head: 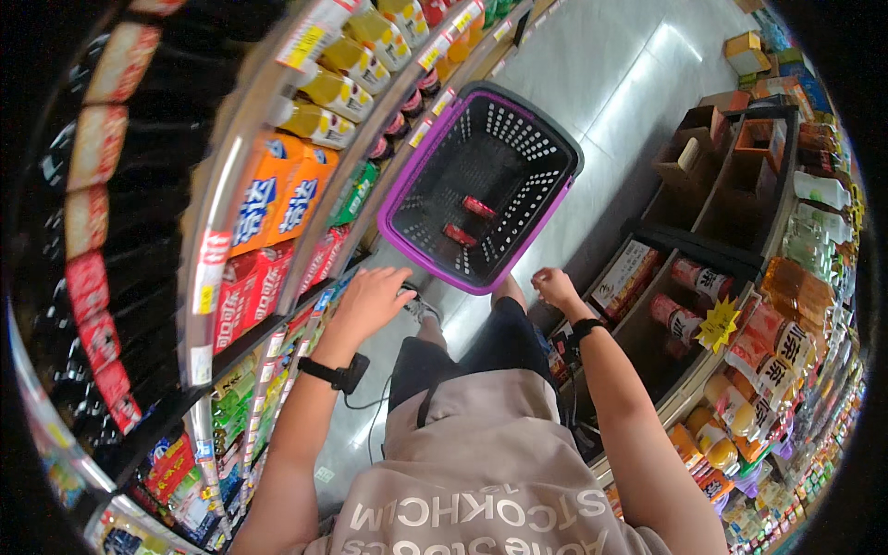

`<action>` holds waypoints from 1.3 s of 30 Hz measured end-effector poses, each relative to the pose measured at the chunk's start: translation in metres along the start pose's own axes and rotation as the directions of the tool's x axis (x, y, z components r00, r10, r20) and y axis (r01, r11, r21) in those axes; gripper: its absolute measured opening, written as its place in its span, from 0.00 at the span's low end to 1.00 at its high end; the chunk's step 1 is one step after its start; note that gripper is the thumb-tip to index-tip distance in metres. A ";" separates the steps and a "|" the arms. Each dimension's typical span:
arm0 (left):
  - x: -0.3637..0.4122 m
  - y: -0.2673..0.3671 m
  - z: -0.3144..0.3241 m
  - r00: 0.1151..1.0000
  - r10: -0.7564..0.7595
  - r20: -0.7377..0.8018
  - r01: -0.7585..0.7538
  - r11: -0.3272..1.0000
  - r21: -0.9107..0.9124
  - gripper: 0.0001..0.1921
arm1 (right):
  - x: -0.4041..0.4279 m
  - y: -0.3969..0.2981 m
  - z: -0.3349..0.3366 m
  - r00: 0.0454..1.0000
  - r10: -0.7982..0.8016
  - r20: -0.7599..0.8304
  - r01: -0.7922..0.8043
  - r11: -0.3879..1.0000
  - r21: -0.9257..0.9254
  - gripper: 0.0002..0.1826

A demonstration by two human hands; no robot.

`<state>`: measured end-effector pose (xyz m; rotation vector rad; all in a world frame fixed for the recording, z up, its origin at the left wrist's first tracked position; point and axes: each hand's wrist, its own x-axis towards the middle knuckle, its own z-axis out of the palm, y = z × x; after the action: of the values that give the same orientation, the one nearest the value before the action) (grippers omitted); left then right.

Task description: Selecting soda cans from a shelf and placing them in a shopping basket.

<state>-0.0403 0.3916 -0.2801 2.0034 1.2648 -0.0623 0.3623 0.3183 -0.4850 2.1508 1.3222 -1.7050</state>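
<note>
A black plastic shopping basket [485, 187] with a purple rim stands in the aisle before me. Two small red packages, one [479, 207] a little beyond the other [459, 235], lie at its bottom. My left hand [374, 295] is raised beside the left shelves, fingers apart, holding nothing, just short of the basket's near left corner. To the right of the basket's near end is my right hand [553, 286], its fingers curled; whether something small is between them I cannot tell. Both wrists wear black bands.
Shelves on the left hold yellow drink bottles [333, 90], orange multipacks [277, 194] and red multipacks [257, 291]. On the right, a low black rack [694, 236] carries cardboard boxes and red-and-white bottles [683, 316], with more bottles [763, 354] behind. A cable hangs near my legs.
</note>
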 end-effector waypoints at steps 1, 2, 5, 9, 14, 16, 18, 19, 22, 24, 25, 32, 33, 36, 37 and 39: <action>0.019 -0.008 0.011 0.997 0.071 0.042 -0.075 0.991 0.112 0.18 | 0.018 0.001 0.001 0.999 -0.034 -0.011 0.034 0.999 -0.030 0.15; 0.038 -0.021 0.031 0.997 0.042 0.069 -0.042 0.999 -0.007 0.21 | 0.036 0.001 0.004 0.997 -0.068 -0.022 0.067 0.996 -0.060 0.15; 0.087 -0.051 0.068 0.966 -0.116 0.231 0.151 0.979 -0.140 0.23 | 0.084 -0.005 0.020 0.997 -0.075 0.009 0.074 0.994 0.079 0.16; 0.135 -0.102 0.133 0.970 -0.031 0.241 0.022 0.999 0.040 0.23 | 0.139 0.024 0.072 0.995 0.077 -0.071 -0.058 0.971 0.232 0.18; 0.166 -0.159 0.189 0.918 -0.119 0.378 0.106 0.993 0.054 0.24 | 0.168 -0.003 0.134 0.981 0.121 0.149 -0.136 0.986 0.093 0.17; 0.166 -0.191 0.206 0.929 -0.120 0.349 0.089 0.991 0.102 0.24 | 0.174 -0.038 0.138 0.975 0.129 0.181 -0.156 0.977 0.146 0.17; 0.196 -0.202 0.233 0.957 -0.030 0.288 0.015 0.998 0.053 0.24 | 0.210 0.008 0.155 0.983 0.160 0.093 -0.178 0.957 0.230 0.17; 0.191 -0.218 0.243 0.971 -0.003 0.239 -0.009 0.999 0.051 0.24 | 0.220 0.006 0.168 0.980 0.162 0.115 -0.186 0.954 0.235 0.17; 0.189 -0.265 0.273 0.992 -0.023 0.127 0.011 0.995 0.098 0.20 | 0.247 0.003 0.198 0.977 0.167 0.132 -0.196 0.945 0.261 0.17; 0.190 -0.289 0.291 0.994 -0.028 0.103 0.015 0.992 0.125 0.18 | 0.264 0.006 0.211 0.974 0.174 0.148 -0.207 0.946 0.249 0.18; 0.193 -0.298 0.300 0.997 -0.023 0.069 0.012 0.988 0.152 0.17 | 0.272 0.008 0.217 0.972 0.179 0.151 -0.211 0.948 0.236 0.18; 0.217 -0.323 0.342 0.994 -0.049 -0.097 0.066 0.982 0.178 0.13 | 0.344 0.027 0.249 0.988 0.148 0.043 -0.153 0.976 0.156 0.19; 0.217 -0.325 0.348 0.988 -0.052 -0.146 0.078 0.980 0.181 0.11 | 0.356 0.025 0.252 0.985 0.173 -0.004 -0.172 0.978 0.123 0.19; 0.216 -0.335 0.359 0.982 -0.045 -0.183 0.078 0.981 0.177 0.09 | 0.389 0.020 0.265 0.972 0.234 -0.018 -0.235 0.970 -0.070 0.18; 0.216 -0.338 0.363 0.983 -0.032 -0.179 0.063 0.983 0.170 0.07 | 0.403 0.022 0.268 0.972 0.235 -0.019 -0.236 0.969 -0.068 0.18; 0.221 -0.341 0.369 0.981 -0.011 -0.194 0.041 0.987 0.153 0.06 | 0.438 0.032 0.276 0.977 0.202 -0.074 -0.207 0.977 -0.058 0.18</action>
<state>-0.0748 0.4102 -0.8282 2.1691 1.4474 0.0210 0.1770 0.3907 -0.9639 2.2378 1.1088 -1.5038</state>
